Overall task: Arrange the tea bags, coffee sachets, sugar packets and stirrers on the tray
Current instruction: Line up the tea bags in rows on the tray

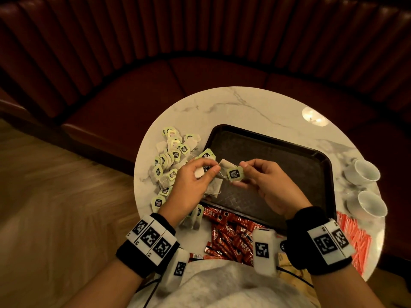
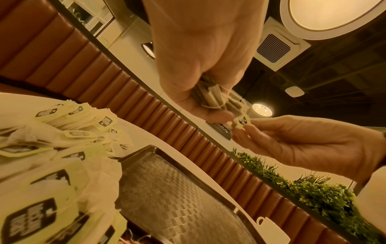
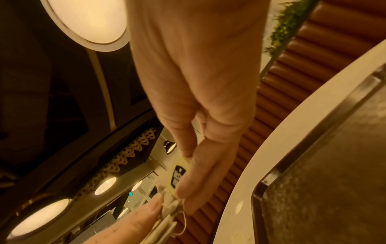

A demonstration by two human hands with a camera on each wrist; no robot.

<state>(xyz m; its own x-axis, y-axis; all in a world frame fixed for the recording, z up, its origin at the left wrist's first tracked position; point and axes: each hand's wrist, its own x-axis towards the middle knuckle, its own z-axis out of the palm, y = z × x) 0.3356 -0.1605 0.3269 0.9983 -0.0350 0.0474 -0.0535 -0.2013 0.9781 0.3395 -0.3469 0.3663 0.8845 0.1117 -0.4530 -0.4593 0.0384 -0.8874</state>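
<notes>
Tea bags held just above the tray's near-left corner

Your left hand (image 1: 191, 181) grips a small bunch of tea bags (image 1: 212, 185); your right hand (image 1: 264, 183) pinches one green tag (image 1: 235, 174) beside it, string between them. The empty tray (image 1: 289, 152) lies directly below, its long axis running away to your right.

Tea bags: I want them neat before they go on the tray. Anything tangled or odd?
Yes. The left hand grips a bunch of tea bags whose strings look tangled; the right hand pinches one tag.
</notes>
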